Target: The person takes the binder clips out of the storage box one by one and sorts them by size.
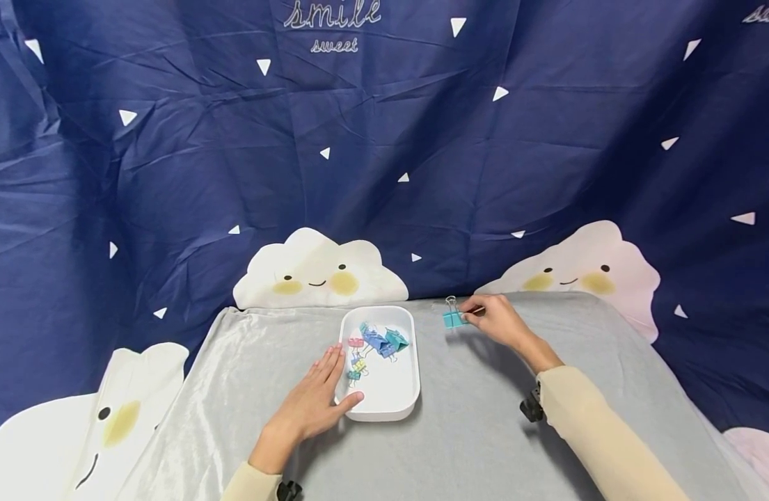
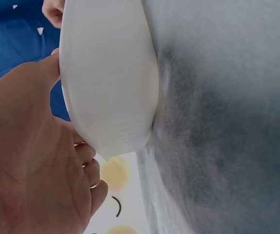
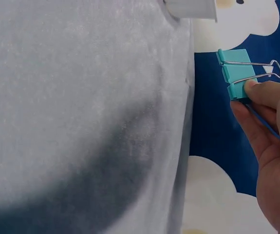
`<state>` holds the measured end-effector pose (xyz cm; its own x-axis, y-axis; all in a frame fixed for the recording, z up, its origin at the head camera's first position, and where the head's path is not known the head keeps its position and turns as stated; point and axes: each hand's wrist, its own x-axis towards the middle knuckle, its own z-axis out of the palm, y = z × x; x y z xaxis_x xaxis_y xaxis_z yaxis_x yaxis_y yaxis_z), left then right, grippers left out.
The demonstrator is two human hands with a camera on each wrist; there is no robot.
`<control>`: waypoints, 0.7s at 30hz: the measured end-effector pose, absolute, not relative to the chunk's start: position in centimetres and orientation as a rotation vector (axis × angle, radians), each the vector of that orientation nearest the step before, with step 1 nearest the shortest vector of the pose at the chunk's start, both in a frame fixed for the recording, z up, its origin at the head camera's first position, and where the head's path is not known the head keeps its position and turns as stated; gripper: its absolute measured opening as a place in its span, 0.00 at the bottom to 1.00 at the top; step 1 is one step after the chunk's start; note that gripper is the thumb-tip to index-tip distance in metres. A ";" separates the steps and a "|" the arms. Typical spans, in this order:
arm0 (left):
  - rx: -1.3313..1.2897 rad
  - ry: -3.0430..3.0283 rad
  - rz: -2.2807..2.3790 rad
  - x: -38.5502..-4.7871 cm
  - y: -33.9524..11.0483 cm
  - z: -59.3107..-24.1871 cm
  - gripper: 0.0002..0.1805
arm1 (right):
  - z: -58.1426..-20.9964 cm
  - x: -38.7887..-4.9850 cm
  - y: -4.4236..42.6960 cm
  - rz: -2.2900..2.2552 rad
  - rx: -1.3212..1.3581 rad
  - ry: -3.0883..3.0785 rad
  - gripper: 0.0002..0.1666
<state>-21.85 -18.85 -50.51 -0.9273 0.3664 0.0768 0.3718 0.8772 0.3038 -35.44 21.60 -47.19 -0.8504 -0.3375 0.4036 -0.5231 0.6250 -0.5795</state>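
Between thumb and fingertips, my right hand [image 1: 500,323] pinches a turquoise binder clip [image 1: 452,320] by one end, above the far part of the table. The right wrist view shows that binder clip [image 3: 238,70] with a wire handle pointing away from its body. My left hand [image 1: 305,407] rests against the left side of a white plastic tray [image 1: 384,416], fingers extended along the rim and thumb over its near left corner. Inside the tray lie a blue binder clip [image 1: 373,339], a teal binder clip [image 1: 397,339], a pink clip [image 1: 355,342], and several small clips, including a yellow one [image 1: 358,364].
A grey cloth [image 1: 472,431] covers the table, whose far edge lies just behind the tray and the right hand. Behind it hangs a dark blue curtain [image 1: 371,188] printed with white triangles and smiling clouds. Dark devices [image 1: 531,407] are strapped at both wrists.
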 end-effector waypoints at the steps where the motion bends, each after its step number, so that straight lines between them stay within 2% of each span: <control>1: -0.594 -3.031 -0.489 -21.9 -18.9 -50.5 0.53 | -47.4 -35.6 21.6 1.050 0.694 -2.594 0.06; 21: -0.590 -3.040 -0.467 -22.1 -19.0 -50.6 0.53 | -51.0 -37.8 20.4 1.118 0.548 -2.616 0.09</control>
<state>-22.11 -18.96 -50.61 -0.9290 0.3641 0.0655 0.3670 0.8846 0.2878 -37.82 20.37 -51.01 -0.8998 -0.2431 0.3624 -0.4299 0.6361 -0.6408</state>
